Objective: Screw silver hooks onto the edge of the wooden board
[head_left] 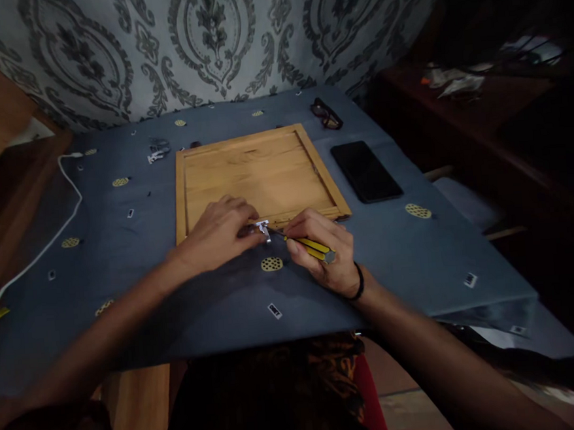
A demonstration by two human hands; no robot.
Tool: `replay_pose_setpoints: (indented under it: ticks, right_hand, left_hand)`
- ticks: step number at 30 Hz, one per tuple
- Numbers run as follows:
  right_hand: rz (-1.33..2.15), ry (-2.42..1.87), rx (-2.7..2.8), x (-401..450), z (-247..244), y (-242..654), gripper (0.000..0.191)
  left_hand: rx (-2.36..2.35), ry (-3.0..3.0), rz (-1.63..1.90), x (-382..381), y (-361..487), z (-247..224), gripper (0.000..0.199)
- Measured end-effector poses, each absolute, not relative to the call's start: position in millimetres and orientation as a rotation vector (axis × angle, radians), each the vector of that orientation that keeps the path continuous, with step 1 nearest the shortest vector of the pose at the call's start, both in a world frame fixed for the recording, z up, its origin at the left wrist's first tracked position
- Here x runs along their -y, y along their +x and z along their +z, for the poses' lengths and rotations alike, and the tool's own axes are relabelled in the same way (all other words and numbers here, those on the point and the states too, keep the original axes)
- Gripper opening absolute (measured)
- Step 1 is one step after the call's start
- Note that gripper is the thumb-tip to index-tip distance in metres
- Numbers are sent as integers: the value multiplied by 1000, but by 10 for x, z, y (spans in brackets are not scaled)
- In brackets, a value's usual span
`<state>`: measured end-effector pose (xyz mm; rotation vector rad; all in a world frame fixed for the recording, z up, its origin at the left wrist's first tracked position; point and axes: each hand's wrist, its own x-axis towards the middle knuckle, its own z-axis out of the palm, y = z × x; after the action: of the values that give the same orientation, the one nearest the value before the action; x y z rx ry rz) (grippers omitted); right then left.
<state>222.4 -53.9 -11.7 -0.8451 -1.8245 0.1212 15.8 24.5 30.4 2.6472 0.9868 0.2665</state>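
A framed wooden panel (249, 172), like a cabinet door, lies flat on the table. At its near edge is a shiny metal hinge (264, 229). My left hand (219, 233) is closed on this hinge, its fingertips at the hinge's left side and its wrist over the panel's near left corner. In my right hand (326, 248) is a screwdriver (316, 249) with a yellow and black handle. Its shaft points left toward the hinge; whether the tip sits in a screw is too small to tell. Part of the hinge is hidden behind my left fingers.
Behind the panel's left side lies a second metal hinge (157, 153). A black phone (366, 171) and eyeglasses (326, 114) rest on the right. The white cable (71, 184) runs down the left side. A blue patterned cloth (215, 318) covers the table, against a patterned curtain (216, 43).
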Motion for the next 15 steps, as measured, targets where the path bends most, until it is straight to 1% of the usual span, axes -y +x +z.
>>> replay_pose_setpoints:
  ticks: [3, 6, 12, 15]
  right_hand:
    - [111, -848, 1819, 539, -123, 2219, 13]
    - [85, -857, 1817, 535, -123, 2209, 13]
    - [76, -851, 1818, 529, -127, 2208, 14]
    - [78, -846, 1818, 531, -130, 2211, 14]
  left_hand:
    - [-1081, 2733, 272, -19, 202, 220, 33]
    - [-1159, 2775, 285, 51, 279, 168, 38]
    - [-1229, 2798, 243, 26, 334, 113, 39]
    - [-1245, 2782, 262, 30, 327, 83, 36]
